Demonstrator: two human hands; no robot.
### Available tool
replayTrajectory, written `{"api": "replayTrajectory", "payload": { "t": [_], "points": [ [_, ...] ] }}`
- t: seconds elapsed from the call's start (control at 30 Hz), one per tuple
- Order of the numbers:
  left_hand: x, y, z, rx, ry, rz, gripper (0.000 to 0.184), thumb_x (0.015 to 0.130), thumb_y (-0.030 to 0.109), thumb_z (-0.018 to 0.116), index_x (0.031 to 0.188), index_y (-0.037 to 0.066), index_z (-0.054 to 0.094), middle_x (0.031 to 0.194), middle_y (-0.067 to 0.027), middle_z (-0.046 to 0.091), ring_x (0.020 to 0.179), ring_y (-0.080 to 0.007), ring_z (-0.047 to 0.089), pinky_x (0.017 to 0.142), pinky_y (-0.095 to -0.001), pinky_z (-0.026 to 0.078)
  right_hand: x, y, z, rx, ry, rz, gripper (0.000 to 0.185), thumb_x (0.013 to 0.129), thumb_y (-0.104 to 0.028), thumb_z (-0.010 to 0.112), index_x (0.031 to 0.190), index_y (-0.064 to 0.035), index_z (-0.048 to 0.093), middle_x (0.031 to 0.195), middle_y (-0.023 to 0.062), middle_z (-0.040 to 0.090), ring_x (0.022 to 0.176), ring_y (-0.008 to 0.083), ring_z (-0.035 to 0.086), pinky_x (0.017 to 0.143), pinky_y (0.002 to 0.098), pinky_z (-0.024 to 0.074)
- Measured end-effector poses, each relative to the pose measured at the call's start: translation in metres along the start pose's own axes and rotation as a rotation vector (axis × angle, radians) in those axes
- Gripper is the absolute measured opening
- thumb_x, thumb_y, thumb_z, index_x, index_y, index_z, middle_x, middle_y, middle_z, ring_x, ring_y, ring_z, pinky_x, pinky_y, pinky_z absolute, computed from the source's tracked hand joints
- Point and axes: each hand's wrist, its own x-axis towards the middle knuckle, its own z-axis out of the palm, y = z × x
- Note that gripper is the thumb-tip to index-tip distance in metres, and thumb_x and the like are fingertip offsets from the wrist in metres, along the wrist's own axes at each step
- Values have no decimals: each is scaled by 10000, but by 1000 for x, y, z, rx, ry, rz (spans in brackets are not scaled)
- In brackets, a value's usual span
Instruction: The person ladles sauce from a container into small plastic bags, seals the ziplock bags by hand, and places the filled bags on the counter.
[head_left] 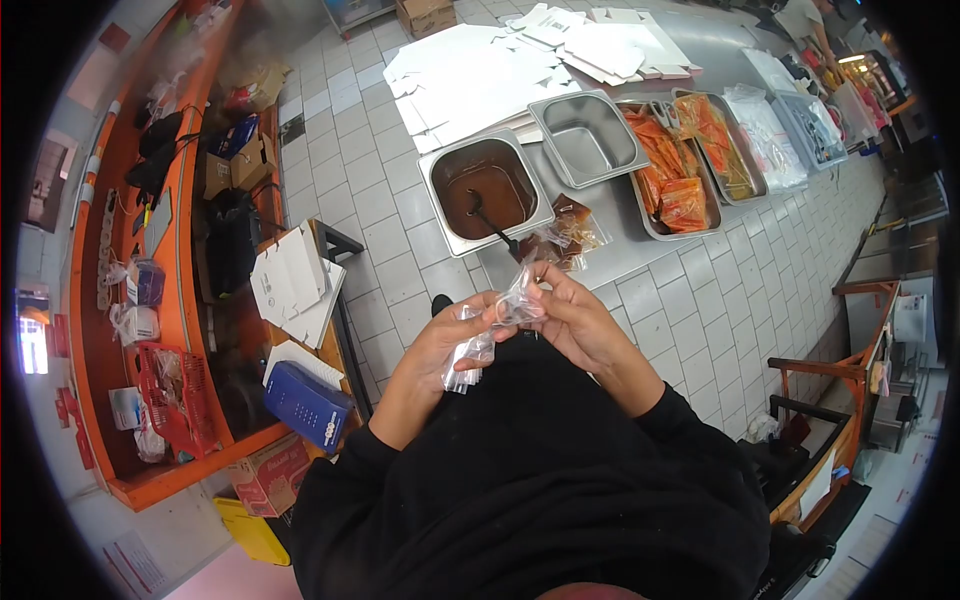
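Folded clear plastic bags [468, 366] are gripped in my left hand [428, 348], hanging down below its fingers. My right hand [582, 328] pinches the top of a clear plastic bag [516, 298] that spans between both sets of fingertips. Just beyond my hands stands a steel pan [436, 213] of dark reddish-brown sauce [512, 178], a black-handled ladle [490, 220] resting in it. Beside the pan lie filled sauce bags [572, 232] on the steel table [625, 258].
An empty steel pan [590, 135] sits behind the sauce. Trays hold orange-red bagged food [668, 165] at the right. Flat white cardboard boxes [470, 75] cover the table's far left. An orange shelf [185, 250] and a blue box [307, 405] stand to my left. A person [803, 22] is at the far right.
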Motion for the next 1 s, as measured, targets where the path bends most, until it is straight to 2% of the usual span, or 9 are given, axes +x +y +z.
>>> {"api": "replayTrajectory", "payload": {
  "t": [0.17, 0.27, 0.4, 0.47, 0.6, 0.7, 0.77, 0.93, 1.0],
  "points": [
    [-2, 4, 15, 177, -5, 67, 222, 892, 152, 671, 1012, 50, 515, 852, -54, 524, 434, -33, 386, 333, -165, 277, 3, -3, -8, 126, -49, -119, 186, 980, -161, 583, 1113, -97, 470, 888, 4, 556, 832, 61, 515, 749, 232, 399],
    [14, 0, 13, 1084, 391, 706, 199, 751, 26, 669, 826, 52, 487, 901, -59, 486, 685, -132, 507, 603, -253, 438, 1, 8, 14, -365, -11, -296, 368, 885, -54, 687, 1120, -80, 404, 883, 8, 563, 825, 40, 514, 714, 215, 394],
    [15, -11, 15, 1068, 511, 876, 190, 719, 10, 676, 825, 25, 519, 931, -79, 485, 819, -185, 522, 734, -292, 447, -1, 8, 5, -817, 139, -320, 394, 856, -39, 702, 1124, -76, 416, 880, 13, 581, 829, 79, 550, 732, 244, 434],
    [13, -13, 19, 1280, 521, 952, 170, 729, -6, 666, 882, 19, 598, 949, -94, 494, 789, -205, 552, 720, -289, 461, 4, 6, 10, -1119, 391, -680, 404, 785, -18, 732, 1090, -66, 473, 808, 17, 592, 812, 151, 558, 754, 294, 443],
    [12, -14, 17, 1221, 498, 812, 178, 764, 16, 685, 940, 41, 674, 946, -97, 530, 808, -214, 597, 730, -301, 476, 6, -2, 4, -1592, 460, -937, 302, 738, -78, 759, 974, -72, 570, 751, 10, 596, 825, 213, 549, 790, 347, 438],
    [8, -15, 15, 1244, 554, 660, 159, 793, 58, 711, 951, 39, 701, 936, -94, 575, 822, -212, 626, 749, -313, 491, -3, -3, 6, -1851, 195, -1099, 210, 715, -148, 764, 858, -84, 624, 764, 4, 602, 870, 214, 539, 850, 377, 406],
    [2, -11, 19, 1221, 383, 421, 221, 805, 117, 744, 1009, 46, 701, 906, -85, 606, 881, -222, 642, 779, -324, 500, -12, -5, 4, -1964, 52, -789, 159, 731, -181, 755, 810, -105, 640, 835, 2, 616, 919, 215, 535, 897, 400, 379],
    [-7, -10, 1, 1673, 258, 619, 415, 813, 203, 766, 1185, 71, 640, 1056, -85, 667, 841, -233, 666, 825, -339, 509, -10, -12, 0, -1895, -225, -630, 261, 720, -187, 775, 928, -104, 642, 843, 17, 609, 966, 234, 521, 918, 418, 360],
    [-7, -6, -17, 1309, 72, 264, 489, 798, 221, 778, 1242, 101, 610, 1113, -58, 676, 800, -171, 655, 687, -296, 534, 0, -8, -10, -1598, -235, -600, 437, 708, -240, 811, 1068, -96, 610, 831, 36, 593, 936, 246, 529, 864, 414, 388]
  ]
}}
